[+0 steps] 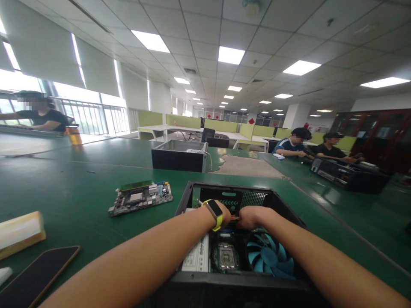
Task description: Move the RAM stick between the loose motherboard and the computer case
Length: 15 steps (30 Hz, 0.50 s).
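Both of my hands reach into an open black computer case (237, 280) in front of me. My left hand (224, 211), below a smartwatch with a yellow-green strap (218, 220), is closed near the case's middle. Beside it, my right hand (249, 217) is curled shut. A small reddish-orange piece, perhaps wires, shows between the two; the fingertips are hidden. Beneath them lies a motherboard with a bare metal CPU socket (227, 256). A teal fan (269, 256) sits under my right forearm, and a white-labelled power supply (197, 256) under my left.
A loose motherboard (141, 196) lies left on the green table (83, 188). Behind stands another case (180, 158). A dark flat panel (41, 273) and a pale block (22, 233) lie near left. Several people sit at the sides; a black case (349, 175) is at right.
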Tool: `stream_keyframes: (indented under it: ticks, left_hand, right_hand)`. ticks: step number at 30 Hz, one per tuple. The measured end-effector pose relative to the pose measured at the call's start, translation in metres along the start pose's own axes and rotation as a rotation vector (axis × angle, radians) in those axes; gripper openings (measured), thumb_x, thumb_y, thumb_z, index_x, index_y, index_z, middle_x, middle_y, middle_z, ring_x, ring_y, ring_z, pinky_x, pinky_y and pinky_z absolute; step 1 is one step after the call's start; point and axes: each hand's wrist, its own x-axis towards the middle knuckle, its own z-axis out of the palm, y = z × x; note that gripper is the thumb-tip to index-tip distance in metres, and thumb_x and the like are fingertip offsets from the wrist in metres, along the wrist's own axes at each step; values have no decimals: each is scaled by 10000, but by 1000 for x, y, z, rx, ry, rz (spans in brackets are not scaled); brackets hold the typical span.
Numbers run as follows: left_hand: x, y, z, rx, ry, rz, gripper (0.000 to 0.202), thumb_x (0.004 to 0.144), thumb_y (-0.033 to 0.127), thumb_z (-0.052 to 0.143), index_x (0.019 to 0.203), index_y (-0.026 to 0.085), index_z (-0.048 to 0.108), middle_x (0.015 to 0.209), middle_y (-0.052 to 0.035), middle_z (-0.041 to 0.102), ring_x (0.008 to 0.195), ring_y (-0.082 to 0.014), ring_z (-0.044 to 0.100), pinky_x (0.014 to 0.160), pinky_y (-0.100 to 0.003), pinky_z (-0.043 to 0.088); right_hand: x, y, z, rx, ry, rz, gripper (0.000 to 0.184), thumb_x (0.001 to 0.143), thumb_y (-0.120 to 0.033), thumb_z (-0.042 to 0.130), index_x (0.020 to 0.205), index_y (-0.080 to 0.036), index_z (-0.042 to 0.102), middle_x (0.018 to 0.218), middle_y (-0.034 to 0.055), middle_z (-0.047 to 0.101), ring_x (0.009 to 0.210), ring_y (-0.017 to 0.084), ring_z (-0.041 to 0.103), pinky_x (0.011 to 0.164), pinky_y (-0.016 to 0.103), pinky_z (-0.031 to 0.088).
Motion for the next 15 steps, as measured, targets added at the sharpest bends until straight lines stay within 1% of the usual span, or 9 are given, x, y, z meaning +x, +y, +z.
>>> stream_keyframes:
  ticks: [4,8,12,15]
  left_hand:
    - [-4,-1,-1,14,11,10,379,601,146,656,976,115,698,964,-144,700,848,-267,641,729,-335,514]
    - [-7,0,-1,27,14,12,377,635,178,636,1003,117,688,992,-150,692,866,-264,639,733,-335,514]
    - [-6,-1,1,15,43,8,348,624,187,643,959,115,700,954,-153,699,856,-275,640,715,-341,513]
    - [-3,-3,3,-24,71,5,307,587,168,663,885,114,716,904,-158,707,816,-282,645,694,-349,515]
  right_hand:
    - [-4,-1,-3,-21,21,1,461,773,-443,433,945,-116,708,916,140,685,818,243,642,653,296,470]
    - [-2,-1,0,-39,-2,0,472,772,-469,449,977,-126,700,944,133,682,848,247,641,669,294,473]
    - [2,0,3,-30,-27,1,490,794,-478,427,993,-119,695,957,139,678,866,261,640,689,314,476]
    - [0,1,2,2,-2,3,614,816,-574,352,994,-97,694,980,167,670,907,289,628,723,348,475]
